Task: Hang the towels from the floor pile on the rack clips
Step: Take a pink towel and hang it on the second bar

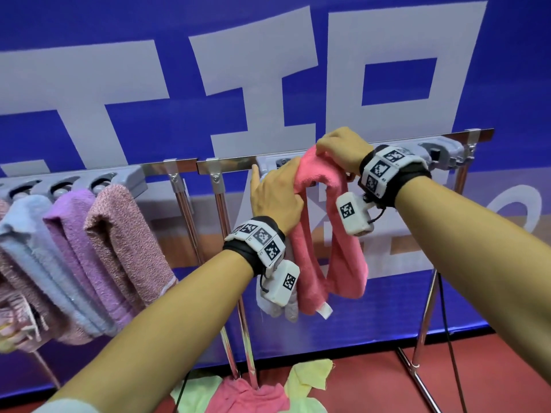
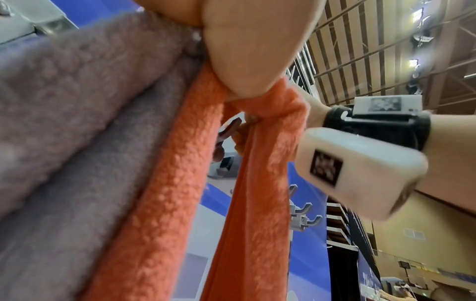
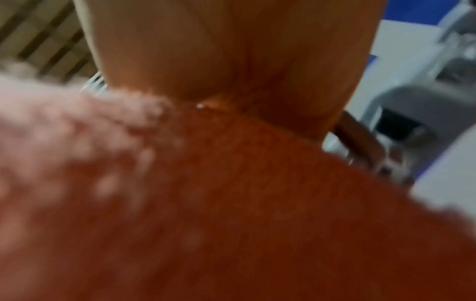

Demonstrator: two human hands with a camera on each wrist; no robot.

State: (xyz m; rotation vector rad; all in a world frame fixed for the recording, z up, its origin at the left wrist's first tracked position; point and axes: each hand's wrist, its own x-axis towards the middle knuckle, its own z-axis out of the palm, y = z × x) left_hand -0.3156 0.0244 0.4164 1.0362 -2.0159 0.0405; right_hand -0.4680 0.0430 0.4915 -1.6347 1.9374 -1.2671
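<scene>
The floor (image 1: 372, 383) is red. Behind the rack (image 1: 328, 150) hangs a big blue banner (image 1: 89, 22) with pale letters. From the left wrist view you can see a high roof with brown beams and bright lights.

The pink towel (image 1: 328, 254) is up at the shiny rack, right by the grey clips (image 1: 447, 153). The left hand (image 1: 275, 198) has its fingers curled round the towel, with one finger pointing up at the rack. The right hand (image 1: 343, 150) pinches the top of the towel against the rail. Both ends of the towel hang down in a loop.

On the left, a blue towel (image 1: 38, 251), a purple towel (image 1: 86, 248) and a speckled pink towel (image 1: 128, 236) already hang from clips. The floor pile (image 1: 253, 394) lies under the rack, with pink and yellow cloths in it.

The pile is cut off at the bottom edge. The hands hide the clip behind the pink towel, so you cannot tell if the towel is in it. The right wrist view is very blurry, mostly skin and towel.
</scene>
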